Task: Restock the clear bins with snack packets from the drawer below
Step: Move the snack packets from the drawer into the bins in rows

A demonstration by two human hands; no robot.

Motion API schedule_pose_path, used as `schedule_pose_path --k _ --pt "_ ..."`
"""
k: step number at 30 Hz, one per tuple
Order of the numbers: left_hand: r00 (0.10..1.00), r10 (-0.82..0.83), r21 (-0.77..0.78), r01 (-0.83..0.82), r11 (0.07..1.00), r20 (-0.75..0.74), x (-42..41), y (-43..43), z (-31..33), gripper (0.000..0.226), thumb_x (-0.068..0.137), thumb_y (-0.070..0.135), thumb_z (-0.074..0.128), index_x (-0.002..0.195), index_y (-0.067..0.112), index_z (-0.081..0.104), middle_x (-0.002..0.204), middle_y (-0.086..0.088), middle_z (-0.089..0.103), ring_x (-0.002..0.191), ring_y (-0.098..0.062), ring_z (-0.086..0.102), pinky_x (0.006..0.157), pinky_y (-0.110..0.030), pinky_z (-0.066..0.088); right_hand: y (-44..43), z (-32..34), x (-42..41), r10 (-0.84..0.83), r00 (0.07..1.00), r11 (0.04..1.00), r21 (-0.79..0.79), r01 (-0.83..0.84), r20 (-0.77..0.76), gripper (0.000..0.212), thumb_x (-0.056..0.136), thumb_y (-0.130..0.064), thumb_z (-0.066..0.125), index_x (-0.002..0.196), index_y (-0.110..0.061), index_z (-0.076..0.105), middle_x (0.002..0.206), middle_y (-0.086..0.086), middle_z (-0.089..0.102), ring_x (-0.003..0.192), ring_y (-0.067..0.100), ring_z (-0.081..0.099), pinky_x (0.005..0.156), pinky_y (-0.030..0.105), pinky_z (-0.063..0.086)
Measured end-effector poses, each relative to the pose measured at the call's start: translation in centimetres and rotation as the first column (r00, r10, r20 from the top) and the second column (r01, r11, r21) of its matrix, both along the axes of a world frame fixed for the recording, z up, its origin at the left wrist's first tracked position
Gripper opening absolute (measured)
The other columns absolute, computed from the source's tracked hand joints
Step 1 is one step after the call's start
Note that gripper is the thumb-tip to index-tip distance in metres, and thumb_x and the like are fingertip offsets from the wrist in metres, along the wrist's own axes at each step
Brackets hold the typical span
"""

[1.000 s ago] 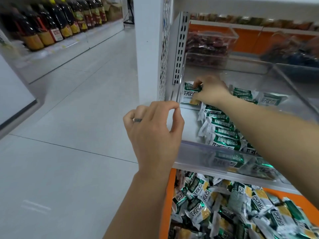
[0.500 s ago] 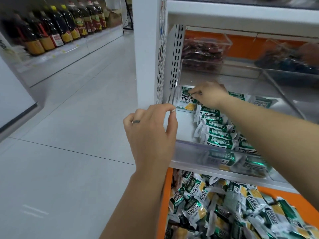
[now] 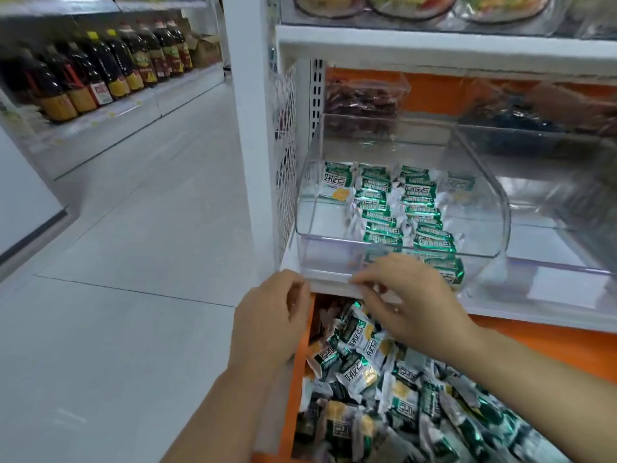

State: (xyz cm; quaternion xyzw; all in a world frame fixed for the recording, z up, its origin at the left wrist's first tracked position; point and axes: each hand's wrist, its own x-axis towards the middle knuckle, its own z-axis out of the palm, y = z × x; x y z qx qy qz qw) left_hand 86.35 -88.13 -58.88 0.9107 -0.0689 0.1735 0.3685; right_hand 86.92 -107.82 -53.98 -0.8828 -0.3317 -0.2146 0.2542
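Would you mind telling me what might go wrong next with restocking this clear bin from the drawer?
1. The drawer is heaped with loose packets right up to its orange side wall. A hasty grab by the right hand may push some over onto the floor.
2. The rows of packets in the clear bin lean on one another, so a careless drop could knock them out of line.

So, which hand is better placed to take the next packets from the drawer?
The right hand: it hovers directly over the packets in the drawer. The left hand sits at the drawer's outer edge, beside the pile.
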Motion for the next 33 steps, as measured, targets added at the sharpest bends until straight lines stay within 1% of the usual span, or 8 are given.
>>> schedule_pose_path --k 3,7,12,15,20,24,29,33 --pt "0.963 -0.074 0.112 0.106 0.988 -0.259 -0.7 0.4 -2.1 0.01 0.093 0.026 0.051 0.088 0.031 0.057 0.091 0.012 0.06 0.081 -0.008 0.057 0.073 -0.025 0.046 -1.4 -3.5 -1.5 0.051 0.993 0.996 -0.074 -0.059 -0.11 0.021 0.089 -0.024 0.05 0.094 -0.016 0.069 0.081 -0.008 0.066 0.073 0.003 0.054 0.066 0.016 0.047" --pt "0.837 -0.116 0.165 0.238 0.957 -0.536 -1.3 0.2 -3.4 0.026 0.094 0.028 0.056 0.12 0.028 0.059 0.125 0.006 0.051 0.103 -0.011 0.057 0.094 -0.03 0.046 -4.8 -9.2 -1.1 -0.16 0.911 0.909 -0.417 -0.014 -0.381 0.022 0.094 -0.023 0.05 0.11 -0.018 0.065 0.106 -0.002 0.065 0.098 0.019 0.061 0.079 0.036 0.052" --pt "0.82 -0.095 0.2 0.247 0.948 -0.564 -0.5 -0.4 -3.9 0.037 0.091 0.015 0.059 0.125 0.029 0.057 0.136 0.009 0.045 0.099 -0.009 0.058 0.097 -0.027 0.045 -9.8 -14.6 -0.5 -0.489 0.695 0.695 -0.717 -0.054 -0.526 0.067 0.092 -0.029 0.055 0.15 -0.025 0.023 0.156 0.009 0.019 0.142 0.029 0.023 0.113 0.038 0.032" --pt "0.817 -0.072 0.229 0.243 0.943 -0.573 0.0 -0.7 -4.0 0.038 0.091 0.014 0.058 0.126 0.029 0.056 0.138 0.012 0.043 0.094 -0.01 0.058 0.092 -0.024 0.045 -11.0 -16.4 -0.5 -0.557 0.644 0.623 -0.776 -0.093 -0.524 0.079 0.092 -0.032 0.055 0.153 -0.029 0.004 0.16 0.011 -0.006 0.147 0.035 0.002 0.117 0.049 0.024" --pt "0.829 -0.042 0.307 0.253 0.917 -0.558 0.7 -1.2 -4.6 0.037 0.091 0.014 0.058 0.126 0.028 0.056 0.139 0.011 0.044 0.118 -0.012 0.053 0.1 -0.025 0.04 -9.6 -17.6 -1.1 -0.541 0.666 0.557 -0.812 -0.174 -0.513 0.082 0.089 -0.037 0.062 0.152 -0.031 0.009 0.159 0.011 0.003 0.144 0.034 0.014 0.107 0.045 0.04" --pt "0.821 -0.021 0.343 0.261 0.902 -0.571 0.9 -1.3 -4.9 0.037 0.093 0.015 0.056 0.128 0.028 0.054 0.142 0.01 0.041 0.129 -0.013 0.045 0.102 -0.026 0.037 -9.5 -17.5 -0.6 -0.523 0.635 0.629 -0.761 -0.162 -0.568 0.077 0.084 -0.029 0.067 0.148 -0.034 0.024 0.154 0.012 0.023 0.137 0.03 0.032 0.101 0.037 0.044" --pt "0.82 0.005 0.406 0.278 0.871 -0.572 0.5 -2.7 -3.9 0.04 0.093 0.022 0.055 0.132 0.031 0.049 0.158 0.009 0.011 0.129 -0.018 0.046 0.1 -0.033 0.043 -10.8 -15.3 0.0 -0.395 0.442 0.893 -0.449 -0.02 -0.806 0.066 0.079 -0.022 0.069 0.139 -0.033 0.044 0.128 0.0 0.055 0.097 0.013 0.059 0.079 0.024 0.05" --pt "0.849 -0.139 0.421 0.388 0.82 -0.51 -0.1 -4.7 -3.1 0.041 0.094 0.024 0.055 0.133 0.032 0.048 0.154 0.009 0.022 0.133 -0.018 0.04 0.107 -0.036 0.038 -10.4 -13.5 0.2 -0.222 0.33 0.975 -0.203 0.091 -0.917 0.064 0.08 -0.031 0.071 0.139 -0.03 0.046 0.116 -0.007 0.059 0.086 0.011 0.058 0.071 0.019 0.045"
